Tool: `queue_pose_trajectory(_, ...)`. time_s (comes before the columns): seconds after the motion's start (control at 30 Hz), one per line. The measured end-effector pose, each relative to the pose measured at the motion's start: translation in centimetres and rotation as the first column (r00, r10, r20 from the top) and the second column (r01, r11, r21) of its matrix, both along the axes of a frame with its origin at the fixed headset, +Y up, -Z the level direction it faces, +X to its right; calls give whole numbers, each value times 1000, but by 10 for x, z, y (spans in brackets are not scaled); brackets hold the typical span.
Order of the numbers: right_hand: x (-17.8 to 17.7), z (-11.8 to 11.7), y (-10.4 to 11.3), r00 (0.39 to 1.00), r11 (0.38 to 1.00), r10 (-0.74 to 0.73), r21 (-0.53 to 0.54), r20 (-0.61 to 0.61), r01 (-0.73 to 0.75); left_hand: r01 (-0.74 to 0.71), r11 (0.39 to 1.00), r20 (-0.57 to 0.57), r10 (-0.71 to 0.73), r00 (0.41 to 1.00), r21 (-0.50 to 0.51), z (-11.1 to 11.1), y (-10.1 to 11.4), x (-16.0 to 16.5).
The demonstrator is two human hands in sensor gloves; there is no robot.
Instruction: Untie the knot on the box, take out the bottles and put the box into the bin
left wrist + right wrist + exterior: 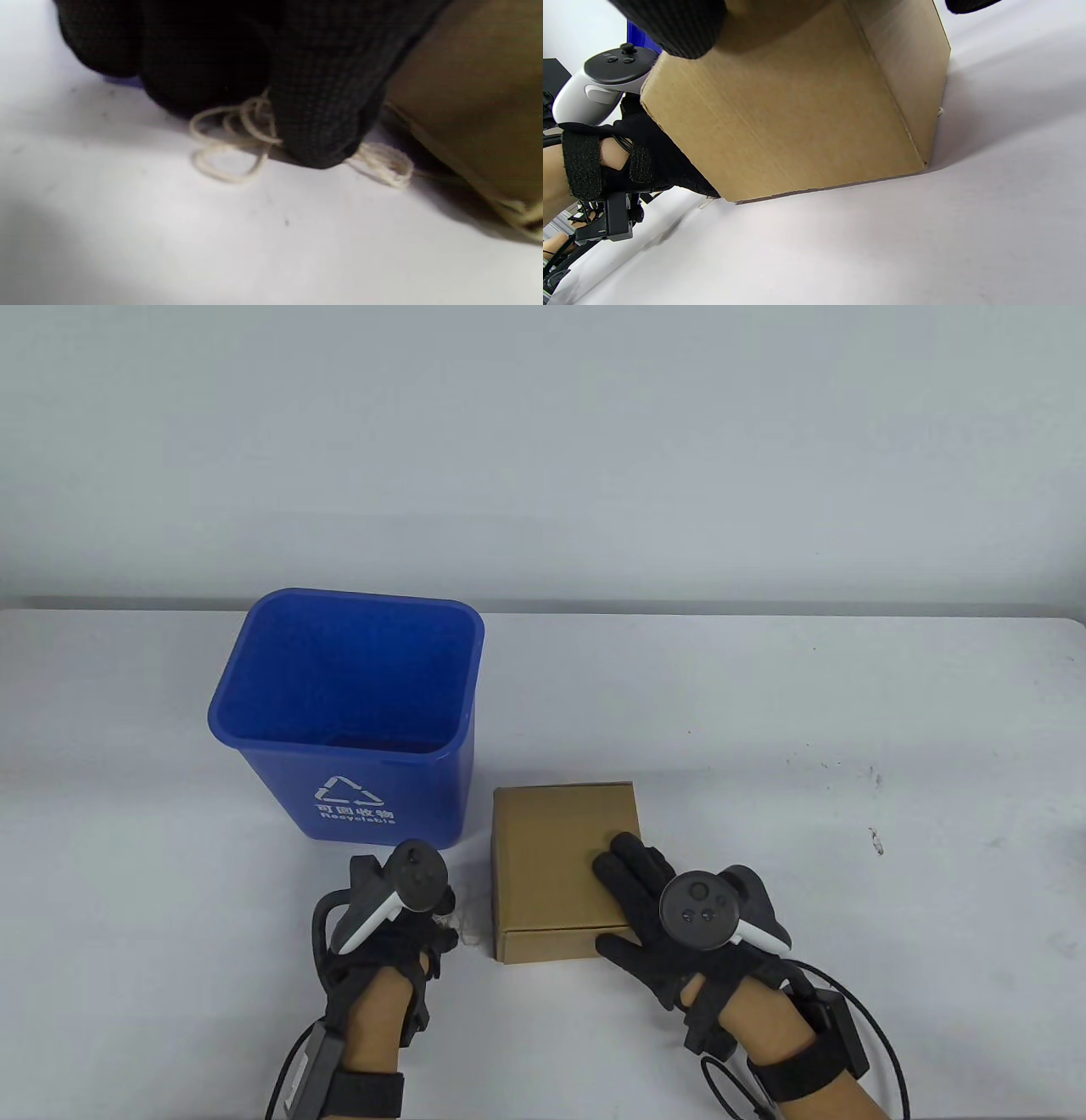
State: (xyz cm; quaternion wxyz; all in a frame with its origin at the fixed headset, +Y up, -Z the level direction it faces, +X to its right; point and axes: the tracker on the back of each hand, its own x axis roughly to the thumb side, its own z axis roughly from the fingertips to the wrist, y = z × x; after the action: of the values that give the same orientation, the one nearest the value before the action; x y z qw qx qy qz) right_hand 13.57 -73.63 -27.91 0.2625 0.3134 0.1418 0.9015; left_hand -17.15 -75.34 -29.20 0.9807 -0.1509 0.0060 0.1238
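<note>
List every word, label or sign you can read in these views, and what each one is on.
Recycling triangle of three arrows, white: on the front of the blue bin.
"可回收物": on the bin, under the triangle.
"Recyclable": on the bin, bottom line, small and only just readable.
Cardboard box: no print visible in any view.
Trackers on the left hand and right hand: buttons only, no readable text.

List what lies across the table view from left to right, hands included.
Blue bin and left hand come first, overlapping in span so their order is unclear → string → cardboard box → right hand, fingers flat on the box lid.
</note>
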Motion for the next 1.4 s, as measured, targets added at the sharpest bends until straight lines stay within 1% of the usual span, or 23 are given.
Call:
queue_pose_trajectory(0.1,0,0,0,1000,1000,1,2,2,-1,29,1000,2,-29,1000,6,3,1,4)
queue_pose_trajectory(0.13,0,0,0,1000,1000,1,3,2,-1,37,999,20,-38,999,21,3,1,7)
queue_pose_trajectory(0.2,0,0,0,1000,1000,2,4,3,-2,92,996,73,-91,993,-9,4,1,12)
queue_pose_trajectory(0.27,-1,0,0,1000,1000,0,7,5,0,83,996,116,-85,990,18,5,0,16)
queue_pose_trajectory(0.3,-1,1,0,1000,1000,-4,14,9,4,101,995,132,-103,986,16,5,-3,18)
queue_pose_trajectory(0.4,-1,0,0,1000,999,-7,37,11,7,172,983,190,-181,965,59,7,-4,24)
queue_pose_trajectory(0.47,0,0,1,1000,1000,-14,26,10,13,196,976,208,-212,955,95,8,-4,23)
queue_pose_trajectory(0.5,1,-1,1,1000,999,-23,23,10,23,196,977,209,-211,955,87,7,-3,20)
queue_pose_trajectory(0.53,2,-1,1,999,999,-30,21,10,30,177,981,198,-189,962,77,8,-1,16)
queue_pose_trajectory(0.57,3,-2,1,999,999,-36,15,10,36,131,987,178,-146,973,93,9,3,10)
queue_pose_trajectory(0.63,3,-2,1,999,999,-42,15,10,41,49,983,143,-75,987,178,12,14,-1)
queue_pose_trajectory(0.67,4,-2,1,999,999,-43,15,10,43,14,979,129,-42,991,205,14,19,-5)
queue_pose_trajectory(0.73,3,-2,1,999,999,-45,14,10,45,-50,961,106,22,994,271,20,30,-14)
queue_pose_trajectory(0.9,4,-1,2,999,999,-43,11,13,43,-132,919,71,114,991,372,30,47,-29)
queue_pose_trajectory(0.97,5,-1,2,1000,1000,-26,15,16,26,-166,894,66,152,986,417,34,54,-33)
queue_pose_trajectory(1.07,6,-1,4,1000,1000,5,31,22,-5,-196,832,50,200,979,519,45,68,-40)
queue_pose_trajectory(1.13,7,-2,4,1000,999,14,32,26,-15,-210,778,40,232,972,592,53,78,-46)
queue_pose_trajectory(1.17,8,-2,4,999,999,17,32,28,-18,-224,734,43,256,966,641,58,82,-49)
queue_pose_trajectory(1.23,8,-2,4,999,999,14,29,30,-15,-229,672,49,276,960,704,66,90,-52)
queue_pose_trajectory(1.33,8,-2,5,999,999,21,33,29,-22,-232,577,71,287,955,783,78,100,-52)
queue_pose_trajectory(1.4,8,-2,5,999,999,25,34,29,-26,-224,533,77,284,956,816,83,105,-52)
